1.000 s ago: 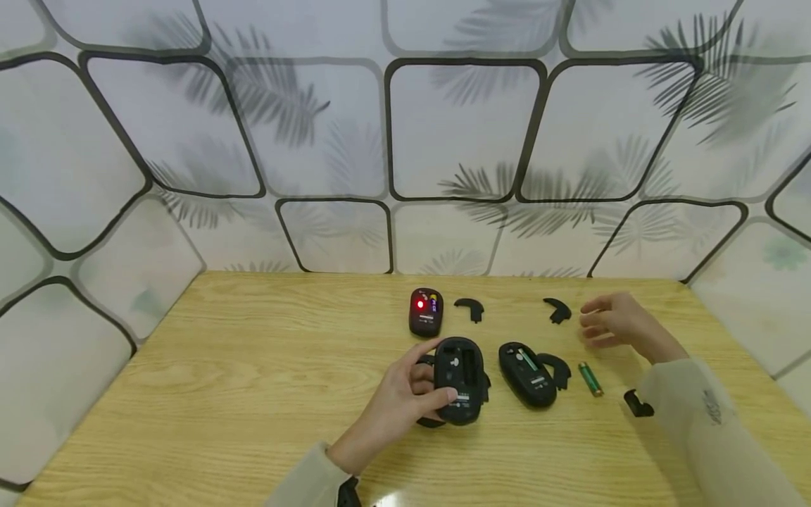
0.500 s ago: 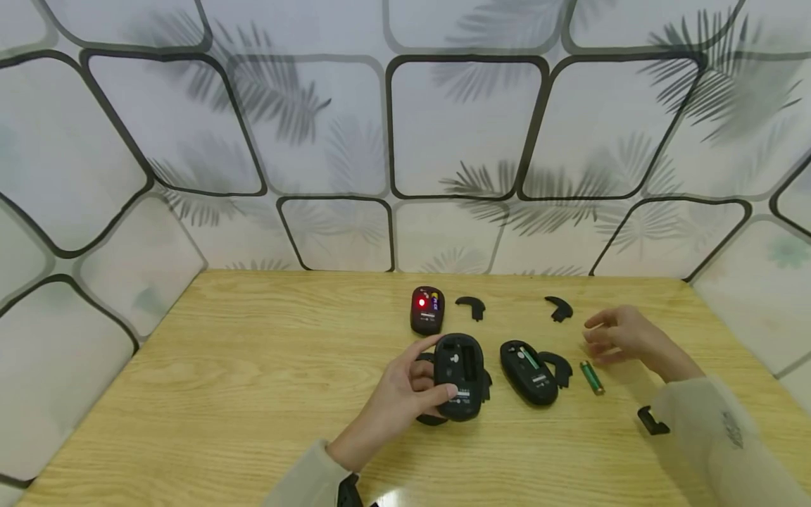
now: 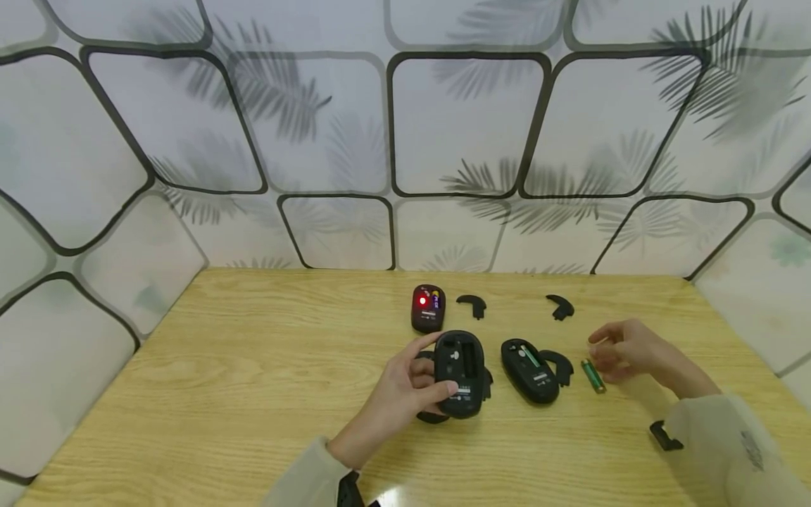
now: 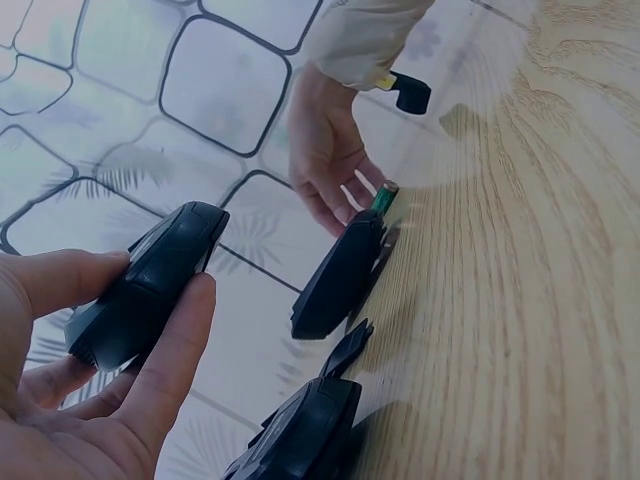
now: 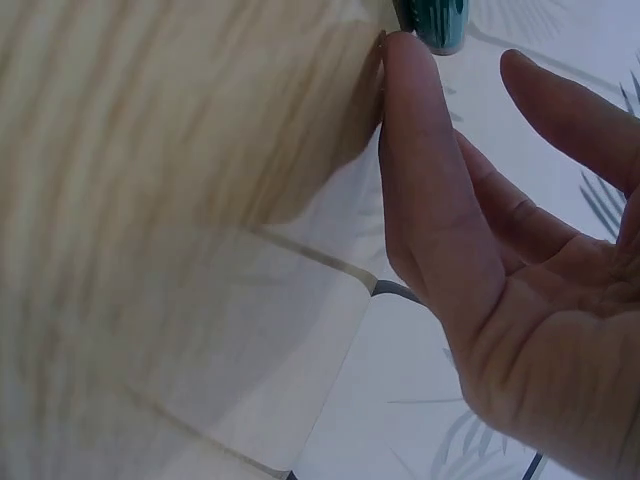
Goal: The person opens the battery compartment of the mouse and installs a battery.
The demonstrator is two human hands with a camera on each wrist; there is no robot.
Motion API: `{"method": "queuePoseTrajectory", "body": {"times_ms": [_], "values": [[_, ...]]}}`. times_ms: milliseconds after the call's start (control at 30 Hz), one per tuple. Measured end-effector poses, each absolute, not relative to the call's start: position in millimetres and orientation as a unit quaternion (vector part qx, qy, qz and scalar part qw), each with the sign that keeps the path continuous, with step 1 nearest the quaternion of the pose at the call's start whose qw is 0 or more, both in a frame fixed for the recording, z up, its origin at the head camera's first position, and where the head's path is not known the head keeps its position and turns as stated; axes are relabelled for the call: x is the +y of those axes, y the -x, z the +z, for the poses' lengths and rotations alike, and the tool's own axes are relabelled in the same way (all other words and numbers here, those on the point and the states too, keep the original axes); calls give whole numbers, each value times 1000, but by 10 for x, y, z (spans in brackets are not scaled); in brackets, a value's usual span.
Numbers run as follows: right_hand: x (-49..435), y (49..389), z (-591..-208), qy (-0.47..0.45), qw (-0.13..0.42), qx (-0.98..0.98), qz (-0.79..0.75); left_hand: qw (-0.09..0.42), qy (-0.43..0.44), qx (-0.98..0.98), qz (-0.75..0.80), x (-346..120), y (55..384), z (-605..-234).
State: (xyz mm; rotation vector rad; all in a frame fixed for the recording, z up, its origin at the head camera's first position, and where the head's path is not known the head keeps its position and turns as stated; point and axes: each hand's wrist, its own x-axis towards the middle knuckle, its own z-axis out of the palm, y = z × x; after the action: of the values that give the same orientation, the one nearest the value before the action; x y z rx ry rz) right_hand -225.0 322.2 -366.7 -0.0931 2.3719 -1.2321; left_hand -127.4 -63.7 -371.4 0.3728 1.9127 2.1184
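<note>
My left hand (image 3: 395, 394) grips a black computer mouse (image 3: 459, 373) with its underside up, thumb across the bottom; its battery compartment is uncovered and looks empty. In the left wrist view this mouse (image 4: 150, 280) is held off the table. Below it, partly hidden, lies another dark mouse (image 3: 432, 417). My right hand (image 3: 633, 352) is over the right side of the table, beside a green battery (image 3: 593, 376). In the right wrist view a fingertip comes close to the battery (image 5: 440, 22), with the thumb apart; whether they touch I cannot tell.
An overturned mouse (image 3: 530, 372) holding a green battery lies in the centre right, a curved black cover (image 3: 559, 366) beside it. Behind are a mouse (image 3: 428, 310) glowing red and two loose covers, one left (image 3: 472, 305), one right (image 3: 561, 307). A patterned wall covering (image 3: 462, 127) rises behind.
My right hand has come down from near the rear right cover toward the green battery, moving nearer and slightly rightward. The left hand and its mouse stay nearly still.
</note>
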Motion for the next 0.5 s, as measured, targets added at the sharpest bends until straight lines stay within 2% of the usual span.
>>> {"method": "queuePoseTrajectory", "body": {"times_ms": [500], "values": [[3242, 2210, -3714, 37, 251, 857, -449, 131, -122, 659, 730, -636, 1278, -3719]]}}
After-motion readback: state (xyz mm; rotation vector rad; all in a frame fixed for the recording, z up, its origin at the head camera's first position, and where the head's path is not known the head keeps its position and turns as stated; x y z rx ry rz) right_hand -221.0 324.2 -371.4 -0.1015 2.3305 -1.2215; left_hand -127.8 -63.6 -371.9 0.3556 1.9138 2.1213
